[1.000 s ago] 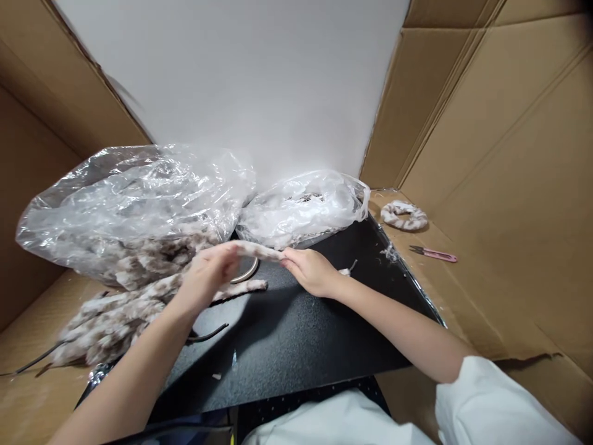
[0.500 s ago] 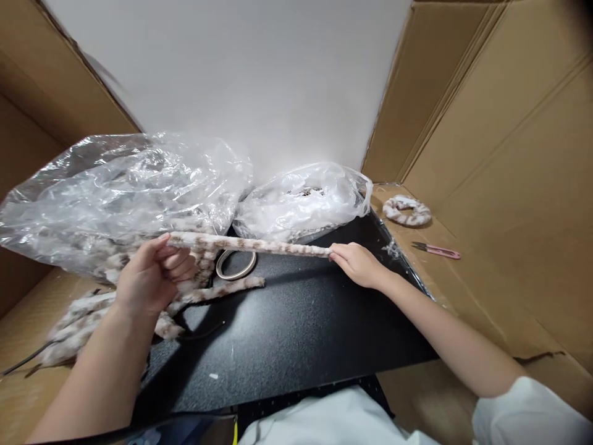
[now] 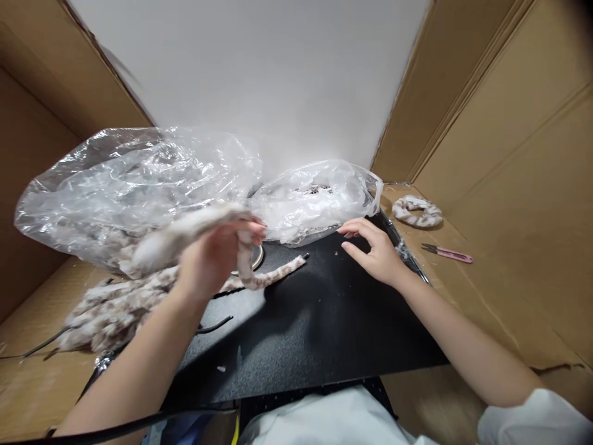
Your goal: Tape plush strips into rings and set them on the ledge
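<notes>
A fluffy white-and-brown fabric strip is bunched over my left hand, whose fingers are closed on it; one end dangles in front of the fingertips. Motion blurs that hand a little. My right hand hovers over the black tabletop, fingers apart and holding nothing. Below the left hand, another furry strip with a dark tip lies on the table. A thin pale ring is partly hidden behind the dangling end. More furry strips are heaped left of my left wrist.
Two clear plastic bags, a large one and a smaller one, rest at the back. On cardboard at right lie a furry ring and pink-handled thread snips. A black cord lies near the heap. Cardboard walls flank both sides.
My right hand has let go of the strip, which was stretched between both hands, and opened. My left hand has moved right with the strip, now folded and hanging. The view has shifted slightly.
</notes>
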`<state>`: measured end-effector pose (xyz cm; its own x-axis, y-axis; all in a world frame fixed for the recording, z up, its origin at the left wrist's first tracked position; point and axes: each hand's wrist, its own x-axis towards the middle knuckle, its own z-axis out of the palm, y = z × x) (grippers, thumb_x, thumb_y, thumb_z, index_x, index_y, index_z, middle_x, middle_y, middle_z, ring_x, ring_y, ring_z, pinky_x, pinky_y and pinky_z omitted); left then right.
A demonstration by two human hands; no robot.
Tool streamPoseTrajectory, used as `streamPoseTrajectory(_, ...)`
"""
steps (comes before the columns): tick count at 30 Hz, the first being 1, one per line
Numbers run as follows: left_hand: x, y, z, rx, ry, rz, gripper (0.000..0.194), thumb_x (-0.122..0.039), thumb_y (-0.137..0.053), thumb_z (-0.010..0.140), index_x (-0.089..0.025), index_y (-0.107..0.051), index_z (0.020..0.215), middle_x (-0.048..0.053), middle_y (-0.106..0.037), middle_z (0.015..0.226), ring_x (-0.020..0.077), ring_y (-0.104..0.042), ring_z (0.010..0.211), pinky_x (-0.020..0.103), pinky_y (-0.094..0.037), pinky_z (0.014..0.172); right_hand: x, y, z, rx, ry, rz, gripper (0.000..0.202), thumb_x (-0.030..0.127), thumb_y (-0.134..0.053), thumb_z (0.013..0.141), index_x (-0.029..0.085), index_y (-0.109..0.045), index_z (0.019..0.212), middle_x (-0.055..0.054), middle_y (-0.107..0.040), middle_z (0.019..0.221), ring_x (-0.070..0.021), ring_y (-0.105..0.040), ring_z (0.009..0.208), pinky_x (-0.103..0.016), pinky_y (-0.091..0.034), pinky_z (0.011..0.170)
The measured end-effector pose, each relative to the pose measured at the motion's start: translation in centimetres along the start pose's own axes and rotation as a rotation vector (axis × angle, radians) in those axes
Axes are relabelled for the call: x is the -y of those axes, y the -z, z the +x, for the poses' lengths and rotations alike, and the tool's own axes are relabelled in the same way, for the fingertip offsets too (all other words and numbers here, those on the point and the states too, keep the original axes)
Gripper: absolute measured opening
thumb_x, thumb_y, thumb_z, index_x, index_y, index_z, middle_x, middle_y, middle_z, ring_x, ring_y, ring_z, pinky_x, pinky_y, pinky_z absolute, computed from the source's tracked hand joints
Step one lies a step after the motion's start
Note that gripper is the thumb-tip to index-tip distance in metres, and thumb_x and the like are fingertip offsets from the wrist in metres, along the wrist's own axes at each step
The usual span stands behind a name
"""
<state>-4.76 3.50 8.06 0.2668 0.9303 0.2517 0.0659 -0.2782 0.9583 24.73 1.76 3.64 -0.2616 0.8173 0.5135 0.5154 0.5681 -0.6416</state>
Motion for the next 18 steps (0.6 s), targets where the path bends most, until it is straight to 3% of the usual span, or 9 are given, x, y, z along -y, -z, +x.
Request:
streamPoseTrajectory(2, 1.4, -1.9, 0.4, 0.062, -0.049, 0.307, 0.032, -0.039, -0.047, 0.089, -0.017, -0.066, 0.074, 0.005, -0.062, 0.074, 0.0177, -0.058, 0.068, 0.03, -0.046, 0.062, 0.2, -0.8, -0.2, 0.014, -0.03, 0.039, 0.025, 0.024, -0.063, 0.083, 0.024, -0.059, 0.108, -0.006, -0.062, 0.104, -0.0198, -0.061, 0.087, -0.039, -0.051, 0.084)
streamPoseTrajectory(4, 2.8, -3.7, 0.3, 0.27, -0.158, 0.574, 0.029, -0.032, -0.05, 0.089, -0.016, -0.062, 0.068, 0.004, -0.059, 0.073, 0.0164, -0.057, 0.069, 0.028, -0.044, 0.064, 0.0, -1.9, -0.5, 0.052, -0.13, 0.105, 0.047, 0.028, -0.072, 0.076, 0.024, -0.052, 0.119, -0.006, -0.062, 0.108, -0.0191, -0.062, 0.085, -0.039, -0.051, 0.082)
streamPoseTrajectory(6, 4.1, -4.8, -0.2, 0.417, -0.241, 0.732, 0.027, -0.03, -0.047, 0.092, -0.017, -0.062, 0.074, 0.003, -0.057, 0.076, 0.0151, -0.056, 0.067, 0.026, -0.043, 0.063, -0.6, -2.9, -0.9, 0.078, -0.285, 0.199, 0.064, 0.033, -0.075, 0.073, 0.024, -0.044, 0.128, -0.007, -0.061, 0.109, -0.0179, -0.063, 0.079, -0.037, -0.053, 0.075)
streamPoseTrajectory(9, 5.4, -5.0, -1.1, 0.552, -0.332, 0.798, 0.022, -0.027, -0.042, 0.095, -0.019, -0.061, 0.087, 0.004, -0.06, 0.084, 0.0142, -0.059, 0.068, 0.024, -0.043, 0.063, -1.7, -3.7, -1.3, 0.035, -0.429, 0.342, 0.061, 0.035, -0.072, 0.074, 0.023, -0.043, 0.126, -0.008, -0.062, 0.107, -0.0166, -0.065, 0.078, -0.035, -0.054, 0.072)
streamPoseTrajectory(11, 6.0, -4.8, -1.4, 0.557, -0.349, 0.785, 0.02, -0.024, -0.04, 0.096, -0.021, -0.059, 0.094, 0.003, -0.064, 0.085, 0.0146, -0.062, 0.07, 0.024, -0.044, 0.064, -2.1, -4.0, -1.4, -0.001, -0.446, 0.455, 0.052, 0.034, -0.07, 0.075, 0.023, -0.048, 0.121, -0.007, -0.062, 0.106, -0.0164, -0.067, 0.081, -0.035, -0.055, 0.076)
streamPoseTrajectory(14, 6.7, -4.5, -1.8, 0.425, -0.292, 0.808, 0.018, -0.022, -0.041, 0.095, -0.022, -0.056, 0.105, 0.004, -0.07, 0.09, 0.0176, -0.067, 0.076, 0.026, -0.046, 0.068, -2.4, -4.2, -1.6, 0.02, -0.492, 0.58, 0.034, 0.036, -0.068, 0.078, 0.02, -0.057, 0.106, -0.006, -0.066, 0.099, -0.0164, -0.069, 0.077, -0.034, -0.057, 0.073)
streamPoseTrajectory(18, 7.1, -4.3, -2.1, 0.298, -0.208, 0.841, 0.028, -0.022, -0.04, 0.094, -0.021, -0.05, 0.12, 0.006, -0.072, 0.097, 0.0205, -0.069, 0.083, 0.029, -0.049, 0.072, -2.4, -4.1, -2.1, 0.078, -0.454, 0.424, 0.028, 0.033, -0.069, 0.078, 0.021, -0.062, 0.102, -0.007, -0.069, 0.103, -0.0195, -0.068, 0.091, -0.036, -0.055, 0.08)
